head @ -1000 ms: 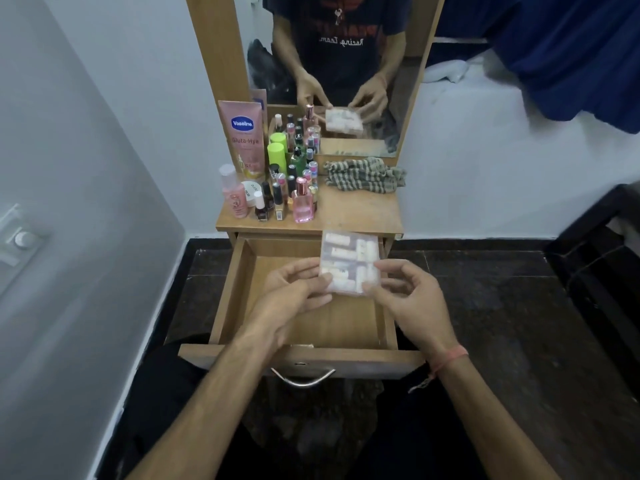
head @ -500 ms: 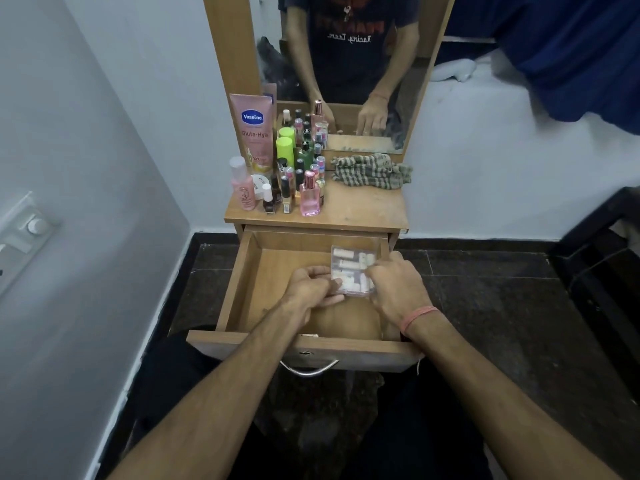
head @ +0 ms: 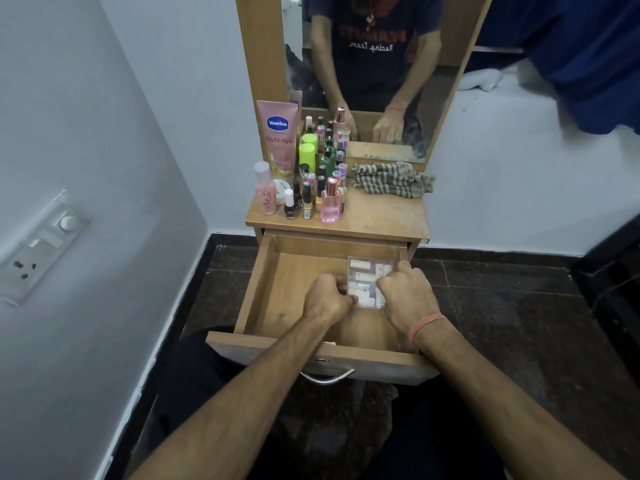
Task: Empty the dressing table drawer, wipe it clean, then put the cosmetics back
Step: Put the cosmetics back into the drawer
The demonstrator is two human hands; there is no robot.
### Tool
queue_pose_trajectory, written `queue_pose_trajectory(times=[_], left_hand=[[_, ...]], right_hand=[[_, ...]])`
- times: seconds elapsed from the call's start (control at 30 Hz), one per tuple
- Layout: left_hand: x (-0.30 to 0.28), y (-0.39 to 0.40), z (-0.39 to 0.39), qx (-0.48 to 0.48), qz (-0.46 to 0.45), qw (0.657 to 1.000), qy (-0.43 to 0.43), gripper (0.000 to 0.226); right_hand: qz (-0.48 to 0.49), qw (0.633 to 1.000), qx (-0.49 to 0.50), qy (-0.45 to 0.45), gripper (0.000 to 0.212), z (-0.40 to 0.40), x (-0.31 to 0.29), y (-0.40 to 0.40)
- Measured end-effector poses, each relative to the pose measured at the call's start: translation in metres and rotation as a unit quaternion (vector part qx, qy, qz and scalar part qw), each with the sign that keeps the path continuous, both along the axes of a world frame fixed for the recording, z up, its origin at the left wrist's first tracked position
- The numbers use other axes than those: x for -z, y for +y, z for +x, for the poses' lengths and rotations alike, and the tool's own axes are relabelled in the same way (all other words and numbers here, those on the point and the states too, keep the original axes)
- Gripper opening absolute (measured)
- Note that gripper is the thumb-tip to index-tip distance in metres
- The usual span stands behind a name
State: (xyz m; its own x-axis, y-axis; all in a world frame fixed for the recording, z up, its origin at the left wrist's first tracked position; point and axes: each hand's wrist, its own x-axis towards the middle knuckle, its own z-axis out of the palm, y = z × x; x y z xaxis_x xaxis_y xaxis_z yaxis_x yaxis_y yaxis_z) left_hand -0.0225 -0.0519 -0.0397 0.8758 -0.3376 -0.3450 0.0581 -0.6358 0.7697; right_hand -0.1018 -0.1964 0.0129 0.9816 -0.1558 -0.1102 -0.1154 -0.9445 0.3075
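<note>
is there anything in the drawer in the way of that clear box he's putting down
Nothing visible. Both hands, left hand and right hand, hold the clear box low at the right rear of the open drawer, whose visible floor is bare wood. The spot directly beneath the box is hidden.

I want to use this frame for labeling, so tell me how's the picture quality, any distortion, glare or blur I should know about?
Head view: wide-angle bending shows, the wall and its socket plate leaning outward; light is dim and even, no hard glare, though the mirror reflects the person; the Vaseline tube label reads clearly, while the small bottles behind blur together; the clear plastic box in the drawer is soft, partly hidden by both hands.
</note>
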Motion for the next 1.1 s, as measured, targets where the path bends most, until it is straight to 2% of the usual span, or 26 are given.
queue_pose_trajectory(times=[0.07, 0.13, 0.2, 0.3, 0.37, 0.47, 0.63, 0.77, 0.9, 1.1], left_hand=[[-0.009, 0.006, -0.001, -0.003, 0.011, 1.0, -0.029, 0.032], [-0.024, 0.015, 0.002, -0.034, -0.012, 0.997, -0.069, 0.026], [-0.048, 0.027, 0.012, -0.07, -0.054, 0.988, -0.125, 0.014], [-0.094, 0.044, 0.033, -0.101, -0.085, 0.964, -0.23, 0.002], [-0.12, 0.051, 0.047, -0.114, -0.096, 0.949, -0.277, 0.004], [-0.143, 0.059, 0.061, -0.129, -0.089, 0.936, -0.315, 0.009], [-0.151, 0.072, 0.072, -0.175, -0.105, 0.925, -0.32, 0.011], [-0.139, 0.071, 0.068, -0.147, -0.094, 0.935, -0.308, 0.012], [-0.128, 0.064, 0.063, -0.119, -0.08, 0.943, -0.299, 0.017], [-0.116, 0.058, 0.049, -0.029, -0.08, 0.952, -0.294, 0.027]], right_hand=[[0.012, 1.0, -0.007, -0.006, 0.019, 0.001, -0.003, -0.002], [0.07, 0.997, 0.003, -0.031, 0.031, 0.004, -0.012, -0.004], [0.163, 0.98, 0.011, -0.111, 0.033, 0.011, -0.026, -0.004], [0.272, 0.932, 0.004, -0.238, 0.025, 0.026, -0.056, 0.004], [0.294, 0.908, -0.005, -0.299, 0.025, 0.04, -0.075, 0.011], [0.28, 0.894, -0.029, -0.35, 0.037, 0.064, -0.095, 0.021], [0.244, 0.918, -0.059, -0.305, 0.05, 0.099, -0.103, 0.031], [0.217, 0.928, -0.053, -0.298, 0.044, 0.11, -0.102, 0.035], [0.283, 0.909, -0.032, -0.303, 0.027, 0.111, -0.103, 0.032], [0.389, 0.879, -0.025, -0.275, 0.026, 0.075, -0.105, 0.011]])
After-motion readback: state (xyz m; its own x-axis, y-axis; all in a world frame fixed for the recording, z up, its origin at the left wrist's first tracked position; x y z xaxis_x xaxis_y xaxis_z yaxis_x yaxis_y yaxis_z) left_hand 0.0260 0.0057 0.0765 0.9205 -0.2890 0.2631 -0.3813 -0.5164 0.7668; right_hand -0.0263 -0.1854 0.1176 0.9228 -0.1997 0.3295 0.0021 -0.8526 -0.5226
